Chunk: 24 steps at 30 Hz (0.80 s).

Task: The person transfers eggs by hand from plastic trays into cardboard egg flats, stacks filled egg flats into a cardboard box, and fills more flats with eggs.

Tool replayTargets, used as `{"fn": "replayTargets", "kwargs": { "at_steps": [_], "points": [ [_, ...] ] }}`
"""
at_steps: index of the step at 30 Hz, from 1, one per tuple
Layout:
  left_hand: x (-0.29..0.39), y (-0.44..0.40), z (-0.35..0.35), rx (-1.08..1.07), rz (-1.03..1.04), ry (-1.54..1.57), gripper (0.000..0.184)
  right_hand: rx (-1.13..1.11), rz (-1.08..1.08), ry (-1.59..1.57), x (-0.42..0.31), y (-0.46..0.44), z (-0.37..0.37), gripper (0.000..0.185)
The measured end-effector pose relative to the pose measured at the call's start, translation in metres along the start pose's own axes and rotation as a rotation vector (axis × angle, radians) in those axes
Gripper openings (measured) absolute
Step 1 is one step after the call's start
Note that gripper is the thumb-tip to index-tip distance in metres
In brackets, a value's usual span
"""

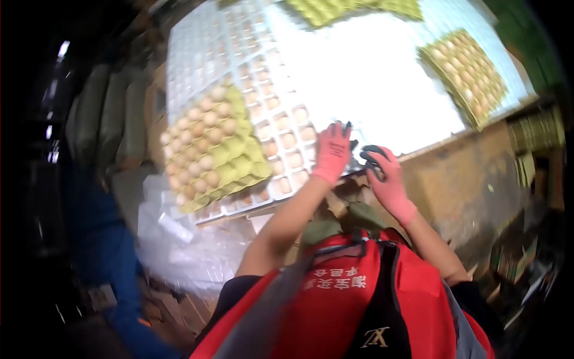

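My left hand [335, 152], in a pink glove with dark fingertips, lies flat near the table's front edge with its fingers stretched out. It is beside the white foam tray [281, 122], whose square pockets hold eggs [289, 140]. My right hand [385, 179], in a matching glove, is just right of it over the edge, fingers bent and apart, with nothing visible in them. Left of my hands a yellow pulp tray [242, 155] sits on the foam tray, partly filled with eggs [203, 143]. Glare hides detail beyond my fingertips.
At the right of the table stands another pulp tray [466, 75] full of eggs. More yellow trays [335, 9] lie at the far edge. Clear plastic wrap [185, 245] hangs at the lower left. A wooden side panel [460, 185] drops below the table's front edge.
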<state>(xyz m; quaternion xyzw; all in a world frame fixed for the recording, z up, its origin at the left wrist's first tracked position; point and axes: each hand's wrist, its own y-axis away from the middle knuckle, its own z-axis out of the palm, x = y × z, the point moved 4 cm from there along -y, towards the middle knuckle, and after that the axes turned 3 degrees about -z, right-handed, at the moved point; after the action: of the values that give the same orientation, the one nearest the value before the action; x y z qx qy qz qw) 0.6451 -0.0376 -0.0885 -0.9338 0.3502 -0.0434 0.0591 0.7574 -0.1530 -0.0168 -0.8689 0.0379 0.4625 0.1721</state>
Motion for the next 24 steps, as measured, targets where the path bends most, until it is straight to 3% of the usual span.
{"fn": "replayTargets", "kwargs": {
  "at_steps": [1,2,5,7,9,12,14,15,17,19,20,21,22,23,24],
  "points": [
    [-0.004,0.009,0.01,0.094,-0.023,-0.016,0.048,-0.042,0.001,-0.041,-0.005,-0.009,-0.002,0.038],
    [-0.007,0.017,-0.014,-0.02,-0.102,0.15,0.053,-0.022,0.004,-0.076,-0.008,-0.017,0.001,0.038],
    [-0.047,0.071,-0.102,-0.059,-0.33,0.474,0.053,-0.077,-0.052,-0.202,-0.049,-0.048,0.024,0.038],
    [-0.111,0.123,-0.154,0.108,-0.44,0.361,0.048,-0.163,-0.212,-0.271,-0.099,-0.073,0.056,0.037],
    [-0.184,0.133,-0.2,0.376,-0.681,0.375,0.042,-0.151,-0.486,-0.175,-0.155,-0.102,0.106,0.031],
    [-0.244,0.097,-0.198,0.271,-0.432,-0.005,0.045,-0.231,-0.668,0.226,-0.175,-0.155,0.2,0.027],
    [-0.257,0.082,-0.181,0.089,-0.332,0.024,0.05,-0.321,-0.697,0.553,-0.172,-0.175,0.236,0.025],
    [-0.264,0.079,-0.172,0.016,-0.285,0.082,0.054,-0.372,-0.601,0.426,-0.169,-0.183,0.234,0.024],
    [-0.278,0.072,-0.176,0.102,-0.263,0.184,0.053,-0.466,-0.396,0.17,-0.175,-0.2,0.204,0.025],
    [-0.288,0.074,-0.186,0.072,-0.4,0.542,0.043,-0.436,0.123,-0.6,-0.147,-0.224,0.197,0.033],
    [-0.296,0.083,-0.181,0.243,-0.473,0.905,0.036,-0.444,0.089,-0.427,-0.146,-0.232,0.201,0.032],
    [-0.319,0.086,-0.159,0.2,-0.674,1.428,0.033,-0.435,0.057,-0.263,-0.144,-0.239,0.207,0.031],
    [-0.341,0.081,-0.146,0.168,-0.708,1.635,0.031,-0.352,-0.207,0.075,-0.152,-0.236,0.213,0.028],
    [-0.337,0.074,-0.162,0.078,-0.702,1.567,0.031,-0.274,-0.462,0.418,-0.159,-0.226,0.229,0.025],
    [-0.332,0.067,-0.179,-0.01,-0.688,1.496,0.032,-0.422,-0.503,0.737,-0.153,-0.227,0.253,0.026]
  ]
}}
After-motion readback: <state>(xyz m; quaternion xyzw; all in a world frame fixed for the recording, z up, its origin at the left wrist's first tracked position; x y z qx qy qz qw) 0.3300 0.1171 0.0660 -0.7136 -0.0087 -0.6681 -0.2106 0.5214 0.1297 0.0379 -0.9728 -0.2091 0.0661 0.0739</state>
